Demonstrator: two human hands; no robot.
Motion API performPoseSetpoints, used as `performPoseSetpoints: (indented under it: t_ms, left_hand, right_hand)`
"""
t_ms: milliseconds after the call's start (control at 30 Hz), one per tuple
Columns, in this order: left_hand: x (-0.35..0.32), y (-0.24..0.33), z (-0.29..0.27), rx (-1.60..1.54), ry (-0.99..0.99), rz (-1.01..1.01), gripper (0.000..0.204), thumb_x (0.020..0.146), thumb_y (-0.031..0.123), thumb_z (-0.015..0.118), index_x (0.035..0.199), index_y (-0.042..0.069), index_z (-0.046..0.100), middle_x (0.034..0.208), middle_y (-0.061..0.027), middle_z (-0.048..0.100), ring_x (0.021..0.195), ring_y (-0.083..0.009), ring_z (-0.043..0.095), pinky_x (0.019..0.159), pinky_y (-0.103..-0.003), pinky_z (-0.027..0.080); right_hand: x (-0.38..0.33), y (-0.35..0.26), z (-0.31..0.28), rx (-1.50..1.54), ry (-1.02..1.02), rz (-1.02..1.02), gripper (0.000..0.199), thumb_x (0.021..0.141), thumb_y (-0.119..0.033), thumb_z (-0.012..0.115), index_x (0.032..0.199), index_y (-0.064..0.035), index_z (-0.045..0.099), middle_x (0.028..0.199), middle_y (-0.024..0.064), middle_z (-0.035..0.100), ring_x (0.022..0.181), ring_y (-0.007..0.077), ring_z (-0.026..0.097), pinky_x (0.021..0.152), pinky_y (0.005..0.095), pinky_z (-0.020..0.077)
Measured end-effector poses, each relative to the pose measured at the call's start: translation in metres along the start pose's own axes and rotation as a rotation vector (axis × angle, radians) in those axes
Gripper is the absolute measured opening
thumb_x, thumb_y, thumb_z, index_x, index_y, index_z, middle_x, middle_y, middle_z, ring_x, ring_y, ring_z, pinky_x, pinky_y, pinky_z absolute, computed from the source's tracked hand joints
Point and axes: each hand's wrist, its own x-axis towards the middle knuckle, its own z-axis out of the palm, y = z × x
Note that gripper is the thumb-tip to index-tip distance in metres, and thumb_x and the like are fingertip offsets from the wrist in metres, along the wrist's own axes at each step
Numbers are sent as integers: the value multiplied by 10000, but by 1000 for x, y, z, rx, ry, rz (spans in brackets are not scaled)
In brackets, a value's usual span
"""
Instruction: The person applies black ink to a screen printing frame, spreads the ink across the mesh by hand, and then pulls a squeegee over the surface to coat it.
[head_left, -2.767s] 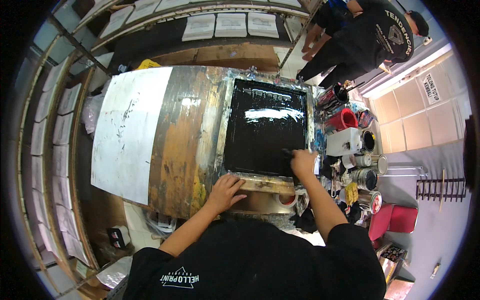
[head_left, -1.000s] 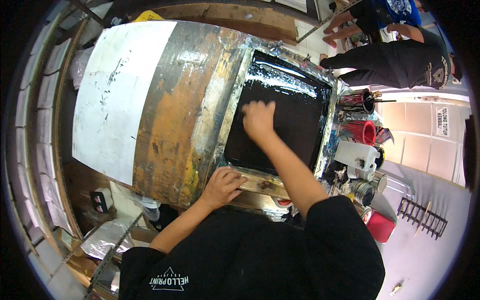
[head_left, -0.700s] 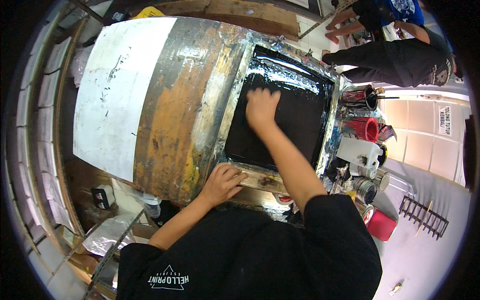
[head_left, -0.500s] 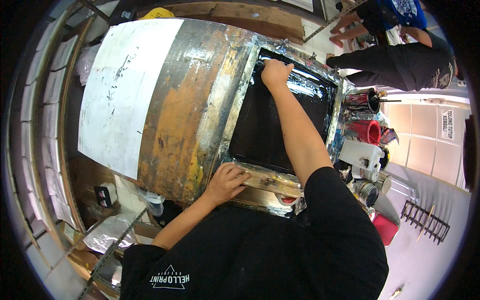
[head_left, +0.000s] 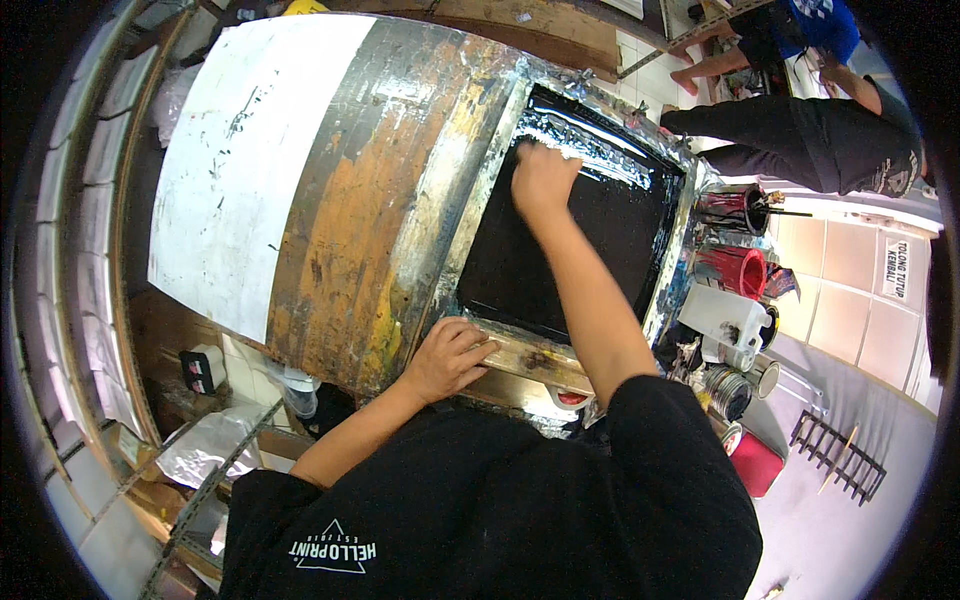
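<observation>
A wooden-framed printing screen lies on the worn, paint-stained board, its mesh coated black. My right hand is closed over the screen's far left part. Its fingers wrap a dark, ink-covered tool that looks like a squeegee, mostly hidden under the hand and lost against the black mesh. Wet black ink shines in a rippled band just beyond the hand. My left hand is curled over the near left corner of the wooden frame, gripping the rail.
A white sheet covers the board's left end. Ink pots, a white jug and several cans crowd the screen's right side. Shelving stands at far left. Another person in dark clothes stands at the far right.
My right hand has come toward me across the mesh, and the shiny ink band beyond it looks more rippled. My left hand keeps its place on the frame. The whole view has shifted slightly.
</observation>
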Motion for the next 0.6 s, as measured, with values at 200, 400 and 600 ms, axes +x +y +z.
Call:
performPoseSetpoints:
  t_ms: [200, 400, 600]
  left_hand:
    - [0, -1, 3, 5, 25, -10, 529, 726, 210, 847, 1224, 133, 688, 1157, -71, 642, 1153, -288, 577, 1081, -502, 462]
    - [-9, -3, 10, -15, 54, -25, 562, 705, 211, 850, 1238, 129, 693, 1137, -74, 645, 1141, -284, 583, 1074, -510, 473]
    - [-10, -4, 5, -12, 43, -22, 553, 706, 196, 851, 1229, 121, 688, 1146, -78, 636, 1157, -290, 578, 1084, -501, 458]
  right_hand:
    - [41, 13, -11, 70, -124, 49, 160, 861, -143, 636, 942, -150, 774, 1021, 85, 752, 1030, 291, 692, 909, 562, 393]
    - [-157, -38, -32, 195, -199, -298, 113, 817, -161, 690, 914, -151, 747, 899, 67, 662, 953, 278, 612, 886, 550, 388]
    - [-57, -29, -14, 9, -29, -143, 126, 884, -163, 618, 933, -146, 734, 987, 86, 685, 1009, 293, 627, 921, 555, 384]
